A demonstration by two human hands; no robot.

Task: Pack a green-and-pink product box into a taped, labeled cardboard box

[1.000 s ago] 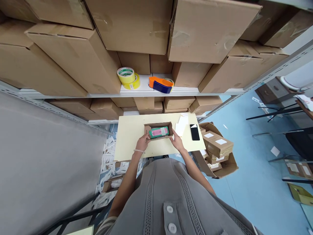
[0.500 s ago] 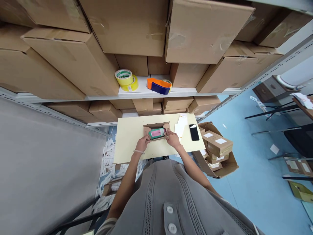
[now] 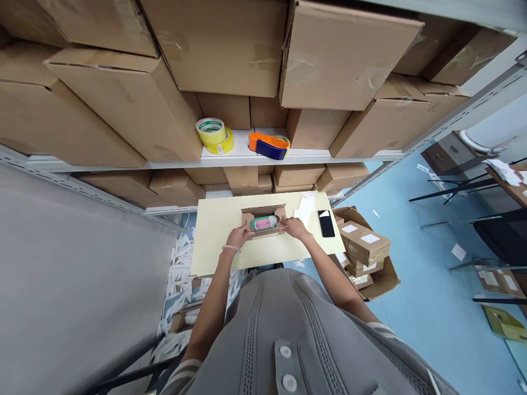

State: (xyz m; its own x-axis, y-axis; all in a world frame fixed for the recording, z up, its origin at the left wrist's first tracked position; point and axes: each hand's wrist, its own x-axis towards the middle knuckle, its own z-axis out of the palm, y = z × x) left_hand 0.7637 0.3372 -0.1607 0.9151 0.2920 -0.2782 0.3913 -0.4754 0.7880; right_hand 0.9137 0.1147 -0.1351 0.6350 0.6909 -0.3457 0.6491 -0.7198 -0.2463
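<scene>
A small open cardboard box lies on a pale yellow table. Inside it is a green and pink packaged item. My left hand grips the box's near left edge with its fingers curled on the cardboard. My right hand presses on the box's right end, fingers bent against the flap there. Both hands touch the box, one at each end.
A black phone and white paper slips lie right of the box. The shelf above holds yellow tape rolls and an orange-blue tape dispenser among large cartons. A carton of labelled small boxes sits on the blue floor at right.
The box's side flaps have been folded inward, so the box looks narrower. My right hand moved from its near right corner up onto the right end.
</scene>
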